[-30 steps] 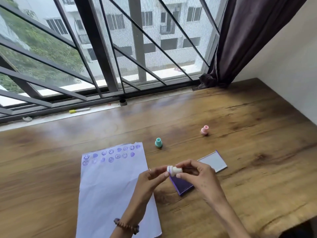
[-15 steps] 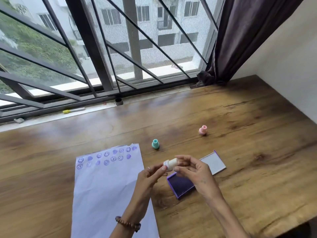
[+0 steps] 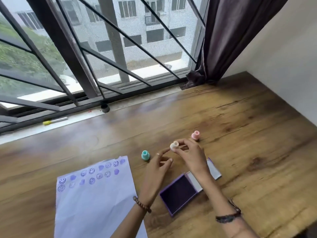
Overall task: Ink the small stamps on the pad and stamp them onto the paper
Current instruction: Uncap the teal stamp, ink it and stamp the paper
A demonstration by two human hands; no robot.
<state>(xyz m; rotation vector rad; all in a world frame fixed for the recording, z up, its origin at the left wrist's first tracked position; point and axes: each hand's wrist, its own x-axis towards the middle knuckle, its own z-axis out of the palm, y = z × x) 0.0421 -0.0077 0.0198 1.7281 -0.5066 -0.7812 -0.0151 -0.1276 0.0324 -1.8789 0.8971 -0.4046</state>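
A small white stamp (image 3: 174, 145) is pinched in the fingertips of my right hand (image 3: 190, 156), held above the table behind the open purple ink pad (image 3: 178, 194). My left hand (image 3: 157, 167) hovers just left of it, fingers loosely apart, one fingertip near the stamp's base, holding nothing. A teal stamp (image 3: 145, 155) stands upright beside the paper's top right corner. A pink stamp (image 3: 195, 135) stands farther back, right behind my right hand. The white paper (image 3: 96, 203) lies at the left, with two rows of purple smiley and blob prints along its top edge.
The ink pad's lid (image 3: 213, 170) lies open to the right, partly hidden by my right wrist. The wooden table (image 3: 248, 152) meets a window sill where a yellow-capped marker (image 3: 54, 120) and a small dark cap (image 3: 105, 108) lie. A dark curtain (image 3: 223, 40) hangs at the back right beside the wall.
Both hands moved away from me, past the ink pad. The white stamp now rests in my right hand alone, and my left fingers have come off it.
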